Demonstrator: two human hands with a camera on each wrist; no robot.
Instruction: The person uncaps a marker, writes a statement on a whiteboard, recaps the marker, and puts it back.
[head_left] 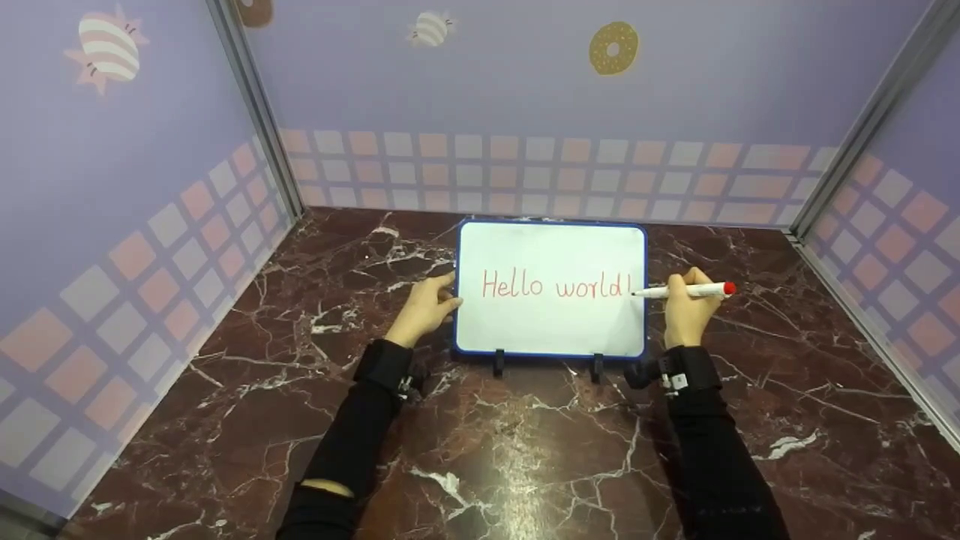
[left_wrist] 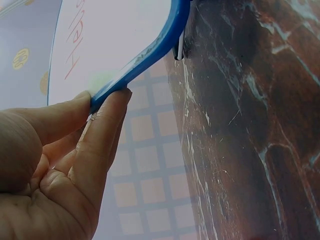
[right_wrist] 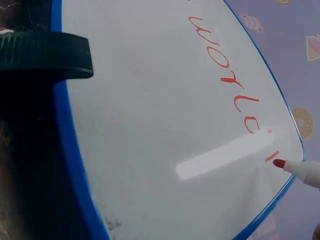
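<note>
A small whiteboard with a blue frame stands propped in the middle of the table, "Hello world!" written across it in red. At its left edge, my left hand pinches the blue rim between thumb and fingers, as the left wrist view also shows. To the right of the board, my right hand grips a white marker with a red end. In the right wrist view the marker's red tip is close beside the exclamation mark; whether it touches the board I cannot tell. Most of that hand is outside the right wrist view.
Two black stand feet hold the board's lower edge. The dark red marbled table spreads around it. Purple walls with pink and white squares enclose the back and both sides, with grey metal posts at the corners.
</note>
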